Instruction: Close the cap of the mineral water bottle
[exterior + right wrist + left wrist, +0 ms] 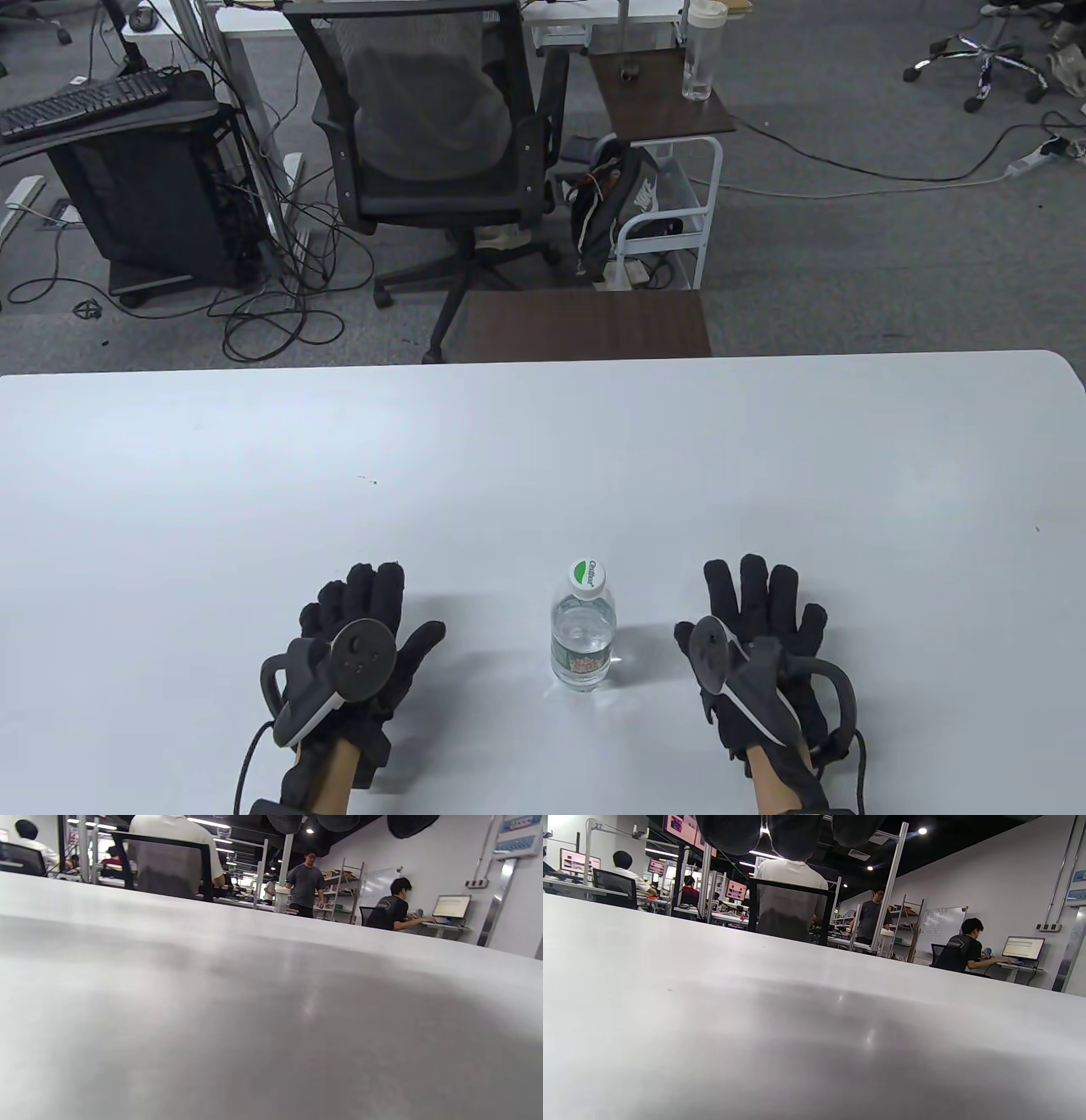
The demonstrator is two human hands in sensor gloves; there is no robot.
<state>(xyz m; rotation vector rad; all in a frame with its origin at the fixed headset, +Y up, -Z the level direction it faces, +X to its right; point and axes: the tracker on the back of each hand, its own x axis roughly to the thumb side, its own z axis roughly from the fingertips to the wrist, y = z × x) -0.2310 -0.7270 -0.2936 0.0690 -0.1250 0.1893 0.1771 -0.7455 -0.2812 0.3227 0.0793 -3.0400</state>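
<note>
Neither hand held anything: left hand (pixel 361 649) and right hand (pixel 759 649) lay flat, fingers spread, on the table (pixel 543 458), the bottle (pixel 583 632) upright between them with its cap (pixel 588 576) on; twisting one-handed could probably tip the light bottle
</note>
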